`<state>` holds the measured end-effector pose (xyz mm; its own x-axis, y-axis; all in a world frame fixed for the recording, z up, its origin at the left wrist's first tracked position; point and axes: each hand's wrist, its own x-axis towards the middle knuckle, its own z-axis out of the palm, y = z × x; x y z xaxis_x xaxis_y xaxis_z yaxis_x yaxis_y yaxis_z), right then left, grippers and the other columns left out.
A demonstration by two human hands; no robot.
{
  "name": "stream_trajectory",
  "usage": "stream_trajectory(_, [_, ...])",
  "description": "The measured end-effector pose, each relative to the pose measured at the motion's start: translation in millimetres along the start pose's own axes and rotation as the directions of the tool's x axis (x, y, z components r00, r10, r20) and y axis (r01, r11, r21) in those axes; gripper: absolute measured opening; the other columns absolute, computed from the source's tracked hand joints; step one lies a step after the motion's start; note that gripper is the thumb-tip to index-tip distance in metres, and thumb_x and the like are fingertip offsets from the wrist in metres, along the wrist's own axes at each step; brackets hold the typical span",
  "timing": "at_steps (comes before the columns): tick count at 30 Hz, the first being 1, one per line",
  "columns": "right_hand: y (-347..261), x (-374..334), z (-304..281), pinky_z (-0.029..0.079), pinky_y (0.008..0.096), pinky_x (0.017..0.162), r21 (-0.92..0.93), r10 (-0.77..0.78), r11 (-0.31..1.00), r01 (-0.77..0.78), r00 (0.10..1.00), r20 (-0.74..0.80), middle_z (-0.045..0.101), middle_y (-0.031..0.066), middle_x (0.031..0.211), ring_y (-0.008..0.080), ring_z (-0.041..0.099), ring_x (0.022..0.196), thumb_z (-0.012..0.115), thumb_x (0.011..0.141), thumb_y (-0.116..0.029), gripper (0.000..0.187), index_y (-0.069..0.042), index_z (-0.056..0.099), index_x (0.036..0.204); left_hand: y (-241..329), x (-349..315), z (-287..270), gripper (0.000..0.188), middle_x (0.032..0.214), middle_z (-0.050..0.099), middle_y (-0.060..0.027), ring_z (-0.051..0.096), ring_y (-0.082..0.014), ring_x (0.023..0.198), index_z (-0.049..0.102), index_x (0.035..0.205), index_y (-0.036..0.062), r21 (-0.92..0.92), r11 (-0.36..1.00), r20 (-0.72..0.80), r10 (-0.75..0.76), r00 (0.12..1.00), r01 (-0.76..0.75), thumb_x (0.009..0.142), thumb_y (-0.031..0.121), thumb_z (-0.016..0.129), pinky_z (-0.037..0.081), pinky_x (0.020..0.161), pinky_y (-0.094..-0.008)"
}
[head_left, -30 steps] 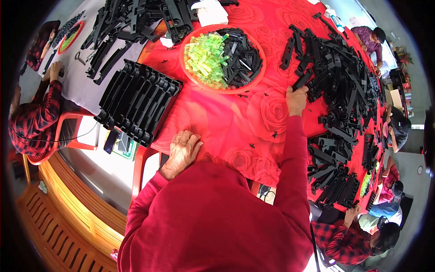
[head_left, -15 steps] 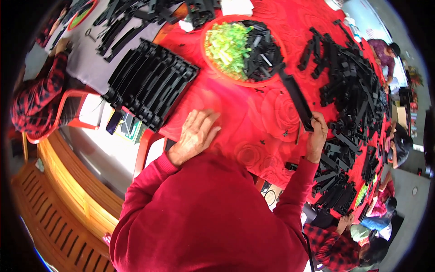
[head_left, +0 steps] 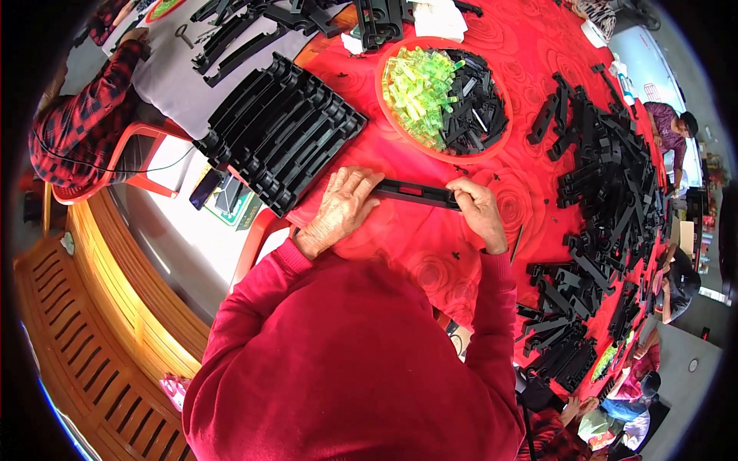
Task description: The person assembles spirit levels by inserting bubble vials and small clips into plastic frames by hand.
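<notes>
A long, narrow black plastic part (head_left: 419,194) lies sideways between my hands, low over the red tablecloth (head_left: 438,238). My right hand (head_left: 480,217) grips its right end, thumb and fingers closed. At the other end, my left hand (head_left: 342,211) has its fingers bent over the tip; how firmly it holds is hard to see. Beyond the part stands a round orange basin (head_left: 462,160), holding small yellow-green clear pieces (head_left: 419,81) and small black pieces (head_left: 475,111). Up and left of my left hand, several similar long black parts (head_left: 288,131) lie side by side in a row.
A big heap of black parts (head_left: 615,177) spreads over the table's right side. More long black strips (head_left: 246,50) lie at the far left. A person in a checked sleeve (head_left: 88,138) sits left, near a wooden bench (head_left: 115,307). Other people work along the right edge.
My right hand has brought the black part from beside the basin, in and leftward, turning it from steep to nearly level. Its free end has come to my left hand, whose fingers now bend over it.
</notes>
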<state>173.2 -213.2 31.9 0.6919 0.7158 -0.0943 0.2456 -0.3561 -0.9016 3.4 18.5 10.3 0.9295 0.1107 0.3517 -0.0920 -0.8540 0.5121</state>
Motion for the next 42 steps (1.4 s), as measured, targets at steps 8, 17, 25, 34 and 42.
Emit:
stream_trajectory(8, [-48, -1, -14, 0.047, 0.0345, 0.062, -0.374, -0.243, 0.920, 0.118, 0.920, -0.307, 0.060, 0.0121, 0.083, 0.0255, 0.059, 0.068, 0.064, 0.083, -0.007, 0.010, -0.001, 0.062, 0.090, -6, 4, 5, 0.043, 0.109, 0.056, -0.0102, 0.052, -0.0301, 0.101, 0.056, 0.117, 0.0069, -0.057, 0.997, -0.064, 0.041, 0.997, -0.044, 0.075, 0.009, 0.068, 0.043, 0.086, -0.0421])
stream_trajectory(17, [-81, 65, 17, 0.048, 0.0413, 0.063, -0.502, -0.366, 0.837, 0.217, 0.904, -0.220, 0.059, 0.0127, 0.082, 0.0327, 0.061, 0.072, 0.066, 0.080, -0.009, 0.010, -0.003, 0.061, 0.086, -7, 3, 8, 0.042, 0.107, 0.055, -0.0119, 0.051, -0.0314, 0.097, 0.055, 0.120, 0.0066, -0.059, 0.998, -0.020, 0.024, 0.999, -0.026, 0.080, 0.016, 0.066, 0.042, 0.087, -0.0422])
stream_trajectory(25, [-85, 86, 25, 0.050, 0.0475, 0.066, -0.730, -0.230, 0.681, 0.065, 0.965, -0.129, 0.061, 0.0176, 0.084, 0.0379, 0.063, 0.075, 0.066, 0.079, -0.017, 0.018, -0.001, 0.060, 0.080, -9, 1, 9, 0.043, 0.107, 0.056, -0.0118, 0.051, -0.0310, 0.097, 0.055, 0.120, 0.0058, -0.047, 0.998, -0.031, 0.028, 0.999, -0.030, 0.080, 0.016, 0.066, 0.042, 0.086, -0.0412])
stream_trajectory(34, [-81, 60, 14, 0.048, 0.0400, 0.058, -0.537, -0.333, 0.827, 0.168, 0.916, -0.226, 0.061, 0.0127, 0.071, 0.0303, 0.061, 0.063, 0.067, 0.078, -0.008, 0.013, 0.000, 0.057, 0.078, -12, 0, 7, 0.040, 0.102, 0.056, -0.0097, 0.051, -0.0296, 0.095, 0.057, 0.114, 0.0060, -0.107, 0.993, -0.041, 0.053, 0.998, -0.057, 0.077, 0.016, 0.067, 0.042, 0.085, -0.0405])
stream_trajectory(42, [-62, -13, 40, 0.042, 0.0259, 0.053, -0.165, -0.121, 0.981, 0.101, 0.986, -0.118, 0.052, 0.0043, 0.072, 0.0101, 0.051, 0.060, 0.066, 0.077, 0.005, 0.016, -0.002, 0.052, 0.080, -10, -12, -2, 0.043, 0.103, 0.058, -0.0110, 0.053, -0.0316, 0.097, 0.057, 0.113, 0.0036, -0.180, 0.983, 0.015, 0.032, 0.999, -0.029, 0.074, 0.011, 0.071, 0.042, 0.087, -0.0411])
